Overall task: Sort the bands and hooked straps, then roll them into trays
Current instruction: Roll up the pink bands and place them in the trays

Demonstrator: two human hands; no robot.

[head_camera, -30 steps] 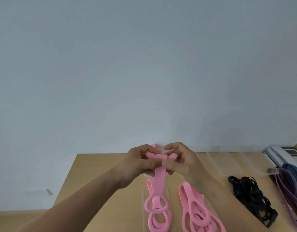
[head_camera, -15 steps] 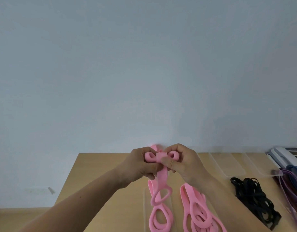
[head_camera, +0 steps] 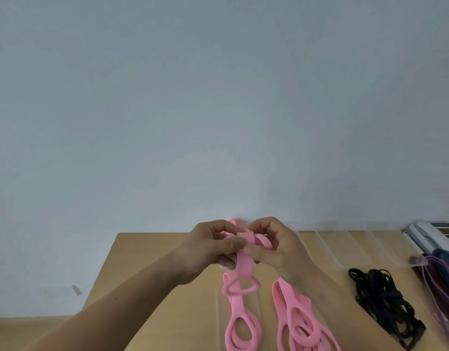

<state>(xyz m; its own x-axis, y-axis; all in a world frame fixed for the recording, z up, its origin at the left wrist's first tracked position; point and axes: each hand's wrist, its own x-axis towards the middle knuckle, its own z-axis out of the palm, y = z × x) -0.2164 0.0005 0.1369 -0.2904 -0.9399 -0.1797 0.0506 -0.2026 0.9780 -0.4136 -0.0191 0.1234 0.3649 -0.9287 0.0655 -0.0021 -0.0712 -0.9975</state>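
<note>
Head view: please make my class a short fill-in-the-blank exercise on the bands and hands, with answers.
The band held above the table is coloured ____.
The left hand and right hand grip it, so ____ hands hold it.
The tangled straps lying at the right are coloured ____.
Missing words: pink; two; black.

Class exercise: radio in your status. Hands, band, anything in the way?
Left hand, right hand both pinching the pink band, roll started, tail hanging. Loose pink bands lie below on the table. Nothing blocks.
</note>
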